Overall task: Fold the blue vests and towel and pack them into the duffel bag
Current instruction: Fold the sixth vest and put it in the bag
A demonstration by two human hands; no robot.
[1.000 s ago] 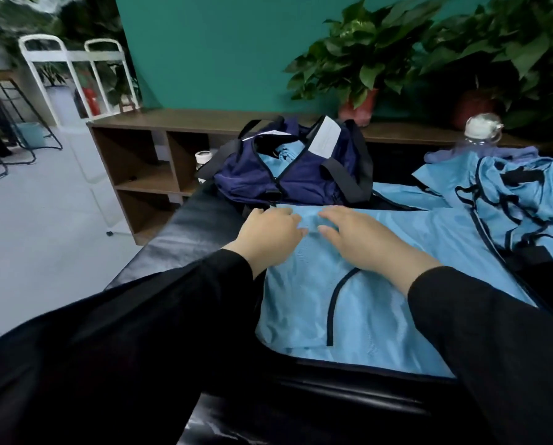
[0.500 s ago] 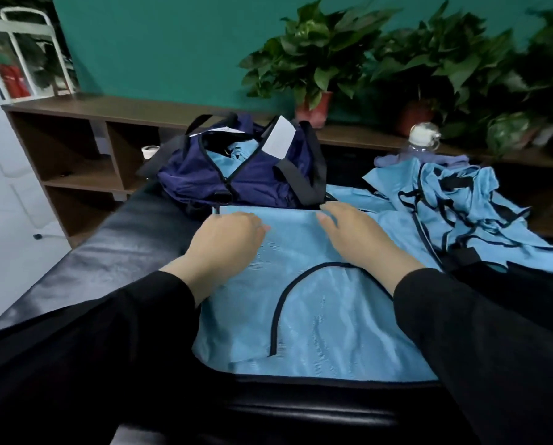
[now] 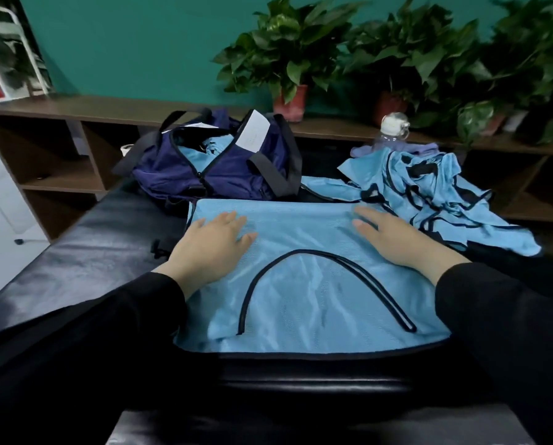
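- A sports or therapy room, it seems: a black padded bench (image 3: 76,252) serves as the counter.
- Low wooden shelving (image 3: 60,149) lines a teal wall (image 3: 134,43).
- Potted plants (image 3: 288,59) stand along the shelf.

Left hand (image 3: 212,244) lying palm-down with fingers straight, right hand (image 3: 397,239) lying flat likewise, well apart, both black-sleeved forearms reaching forward
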